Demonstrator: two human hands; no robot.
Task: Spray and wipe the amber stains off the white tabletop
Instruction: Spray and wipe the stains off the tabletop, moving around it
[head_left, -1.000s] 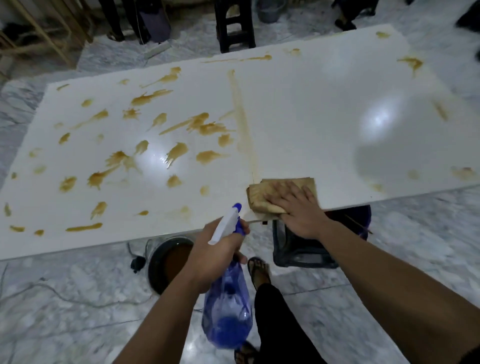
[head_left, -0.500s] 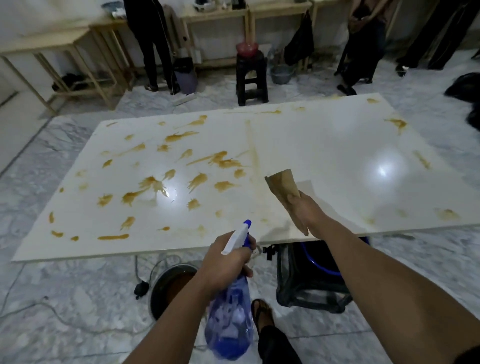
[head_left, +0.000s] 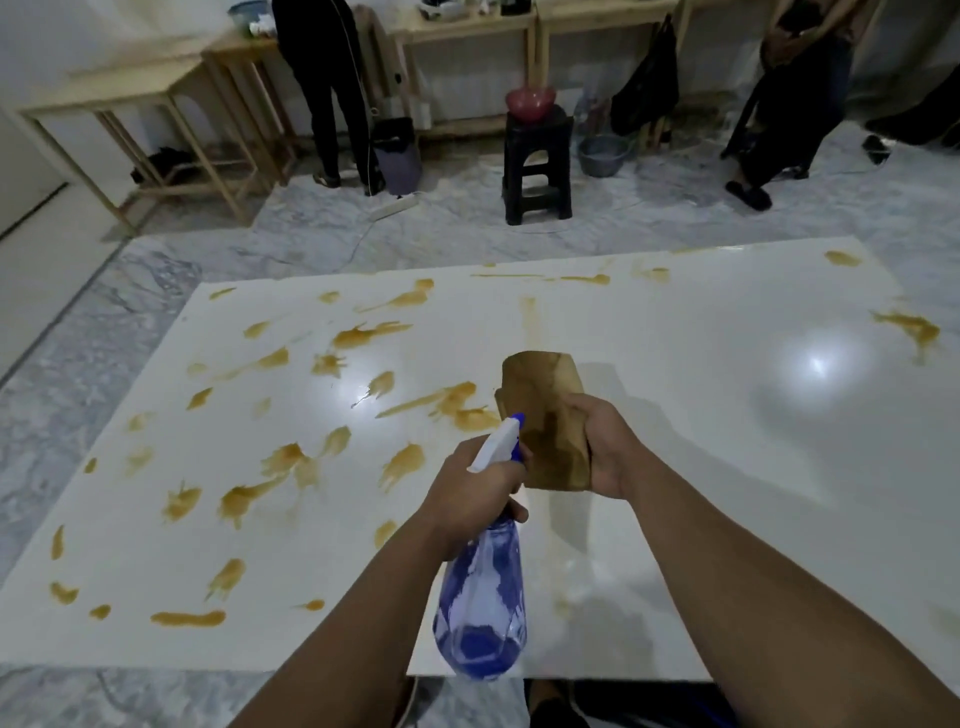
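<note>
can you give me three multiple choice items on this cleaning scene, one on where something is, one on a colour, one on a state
1. Where do most amber stains lie on the tabletop?
A. its left half
B. its right half
C. only its near edge

2. What colour is the spray bottle?
A. green
B. clear red
C. translucent blue with a white trigger

3. What state is the cloth in?
A. spread flat on the tabletop
B. held up off the surface, folded
C. draped over the black stool

Answers:
1. A, the blotches crowd the left half while the right half shows only a few near its edges.
2. C, the left hand grips a blue bottle with a white trigger.
3. B, the right hand holds the brown, stained cloth above the tabletop.
</note>
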